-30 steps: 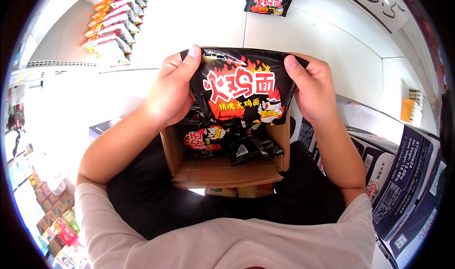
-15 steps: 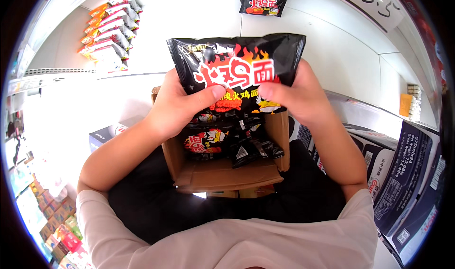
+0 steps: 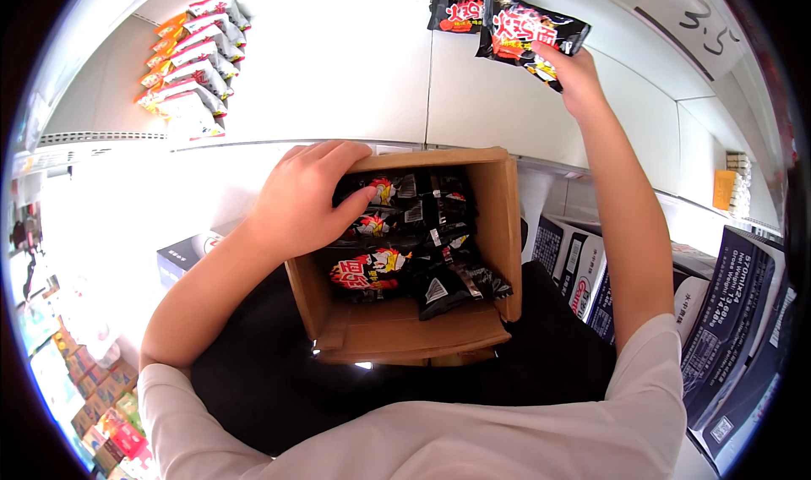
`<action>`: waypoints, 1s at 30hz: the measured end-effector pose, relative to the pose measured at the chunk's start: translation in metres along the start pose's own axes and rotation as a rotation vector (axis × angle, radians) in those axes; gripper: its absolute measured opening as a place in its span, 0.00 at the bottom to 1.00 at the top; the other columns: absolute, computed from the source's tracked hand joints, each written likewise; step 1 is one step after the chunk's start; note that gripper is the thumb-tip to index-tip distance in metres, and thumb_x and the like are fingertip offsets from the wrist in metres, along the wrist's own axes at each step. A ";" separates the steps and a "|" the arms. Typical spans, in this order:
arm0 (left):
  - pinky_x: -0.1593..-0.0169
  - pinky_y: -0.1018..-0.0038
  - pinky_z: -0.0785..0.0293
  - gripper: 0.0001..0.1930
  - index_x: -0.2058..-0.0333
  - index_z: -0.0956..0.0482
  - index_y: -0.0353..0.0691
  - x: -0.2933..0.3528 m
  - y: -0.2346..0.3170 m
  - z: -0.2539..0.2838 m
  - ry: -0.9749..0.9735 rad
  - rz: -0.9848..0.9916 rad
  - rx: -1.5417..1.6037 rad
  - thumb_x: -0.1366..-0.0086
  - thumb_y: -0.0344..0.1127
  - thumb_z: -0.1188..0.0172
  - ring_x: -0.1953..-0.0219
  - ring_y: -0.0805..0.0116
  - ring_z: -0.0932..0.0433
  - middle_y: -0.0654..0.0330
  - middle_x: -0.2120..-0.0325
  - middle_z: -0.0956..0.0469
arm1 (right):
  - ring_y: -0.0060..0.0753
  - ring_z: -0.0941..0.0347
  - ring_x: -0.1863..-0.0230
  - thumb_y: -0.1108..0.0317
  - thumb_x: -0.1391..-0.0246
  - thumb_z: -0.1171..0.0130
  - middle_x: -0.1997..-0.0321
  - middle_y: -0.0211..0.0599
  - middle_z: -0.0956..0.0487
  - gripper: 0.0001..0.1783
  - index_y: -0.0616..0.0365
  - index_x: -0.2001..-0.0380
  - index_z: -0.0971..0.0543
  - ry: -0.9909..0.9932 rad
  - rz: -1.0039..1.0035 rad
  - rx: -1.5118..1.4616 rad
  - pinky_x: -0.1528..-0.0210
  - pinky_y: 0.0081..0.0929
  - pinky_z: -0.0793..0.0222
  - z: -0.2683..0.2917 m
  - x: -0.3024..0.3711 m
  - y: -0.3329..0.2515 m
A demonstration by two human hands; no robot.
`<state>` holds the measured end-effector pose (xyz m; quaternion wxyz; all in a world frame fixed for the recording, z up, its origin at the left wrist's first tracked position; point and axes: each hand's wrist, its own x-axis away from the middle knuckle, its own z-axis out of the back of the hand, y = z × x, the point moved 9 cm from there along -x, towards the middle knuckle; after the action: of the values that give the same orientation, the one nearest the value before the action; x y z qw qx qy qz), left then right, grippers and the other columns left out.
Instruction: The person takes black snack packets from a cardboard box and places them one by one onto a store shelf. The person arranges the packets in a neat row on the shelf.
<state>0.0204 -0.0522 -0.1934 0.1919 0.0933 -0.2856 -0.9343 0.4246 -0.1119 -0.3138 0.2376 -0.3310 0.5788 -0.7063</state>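
My right hand [image 3: 579,81] is stretched out over the white shelf, holding a black noodle packet [image 3: 514,30] with red and white lettering by its right end. That packet overlaps the right side of other black packets [image 3: 453,13] standing at the back of the shelf. Below, an open cardboard box [image 3: 500,235] rests at my lap. Several more black packets [image 3: 365,270] lie inside it, some on edge in a row. My left hand [image 3: 306,199] grips the box's far left rim, fingers over the outside and thumb inside above the packets.
A row of white and orange packets [image 3: 196,68] stands at the shelf's left. A handwritten card [image 3: 691,22] hangs at upper right. Dark blue and white cartons [image 3: 733,336] are stacked to my right, with another carton [image 3: 187,253] at left. The shelf's front edge runs behind the box.
My right hand has carried the packet from above the box up and right to the shelf packets. My left hand has let go of it and taken the box rim.
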 end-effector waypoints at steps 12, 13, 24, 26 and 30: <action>0.55 0.57 0.22 0.17 0.52 0.20 0.39 -0.001 -0.007 -0.015 -0.028 0.024 -0.060 0.40 0.32 0.31 0.60 0.48 0.17 0.54 0.63 0.16 | 0.30 0.16 0.57 0.68 0.52 0.19 0.55 0.38 0.12 0.22 0.62 0.54 0.15 -0.060 0.027 0.046 0.53 0.33 0.22 -0.071 -0.083 0.093; 0.54 0.56 0.22 0.18 0.52 0.20 0.38 -0.002 -0.008 -0.018 -0.049 0.041 -0.054 0.40 0.31 0.31 0.58 0.47 0.17 0.53 0.61 0.16 | 0.30 0.16 0.57 0.68 0.52 0.19 0.55 0.38 0.11 0.22 0.62 0.55 0.14 -0.020 0.019 0.028 0.54 0.33 0.22 -0.073 -0.084 0.096; 0.55 0.59 0.23 0.18 0.51 0.21 0.39 0.000 -0.001 -0.015 0.018 -0.060 -0.103 0.40 0.33 0.31 0.60 0.53 0.17 0.57 0.62 0.18 | 0.48 0.17 0.46 0.52 0.59 0.16 0.43 0.53 0.16 0.47 0.63 0.39 0.26 0.348 -0.046 0.680 0.43 0.42 0.22 -0.035 -0.071 0.100; 0.54 0.59 0.23 0.19 0.50 0.22 0.39 0.002 0.001 -0.014 0.021 -0.076 -0.128 0.40 0.33 0.31 0.59 0.53 0.17 0.56 0.61 0.18 | 0.48 0.17 0.47 0.52 0.57 0.18 0.43 0.54 0.17 0.46 0.64 0.40 0.26 0.486 -0.071 0.534 0.44 0.42 0.22 -0.025 -0.060 0.106; 0.53 0.60 0.23 0.21 0.48 0.23 0.39 0.005 -0.001 -0.015 0.005 -0.072 -0.136 0.40 0.34 0.31 0.59 0.53 0.18 0.56 0.59 0.18 | 0.46 0.18 0.49 0.54 0.49 0.25 0.45 0.48 0.17 0.33 0.59 0.43 0.21 0.191 -0.112 0.473 0.43 0.41 0.23 -0.052 -0.050 0.128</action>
<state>0.0202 -0.0609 -0.2065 0.1646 0.0927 -0.2175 -0.9576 0.4135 -0.0697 -0.4535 0.2131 -0.2296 0.3982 -0.8621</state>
